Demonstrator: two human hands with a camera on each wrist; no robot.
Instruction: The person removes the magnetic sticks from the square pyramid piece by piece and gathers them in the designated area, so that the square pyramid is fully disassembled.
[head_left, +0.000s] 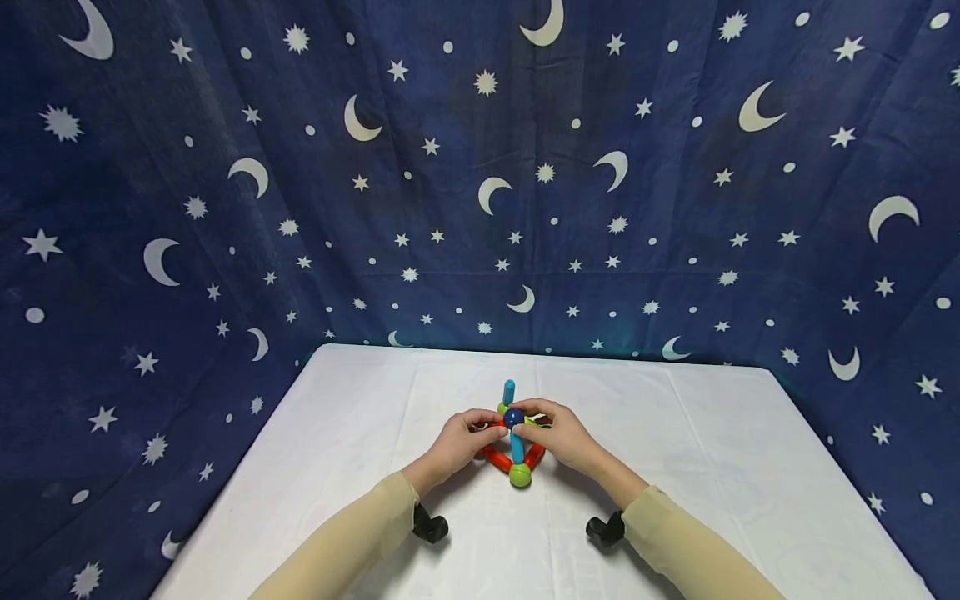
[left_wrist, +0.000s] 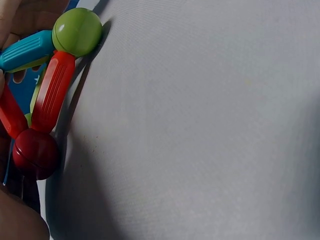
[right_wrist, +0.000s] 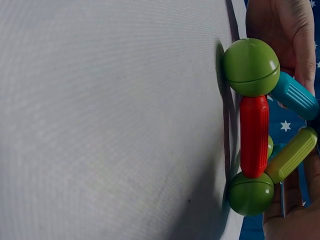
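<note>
A toy frame of rods and balls stands on the white table, peaking in a dark blue ball (head_left: 513,418). My left hand (head_left: 456,443) pinches the red rod just left of that ball, thumb in front. From the other side my right hand (head_left: 564,437) holds the dark blue ball between thumb and forefinger. A light blue rod (head_left: 517,447) slopes to a green ball (head_left: 520,476) in front. The base has red rods (right_wrist: 254,135), a dark red ball (left_wrist: 35,155) and another green ball (right_wrist: 251,194). A yellow-green rod (right_wrist: 292,156) rises on the right.
Behind the frame's peak, a light blue rod (head_left: 509,392) sticks up from a green ball. A white cloth covers the table (head_left: 360,400). Dark blue curtains (head_left: 480,233) with moons and stars hang behind and beside it. Black wrist mounts (head_left: 431,525) show below the hands.
</note>
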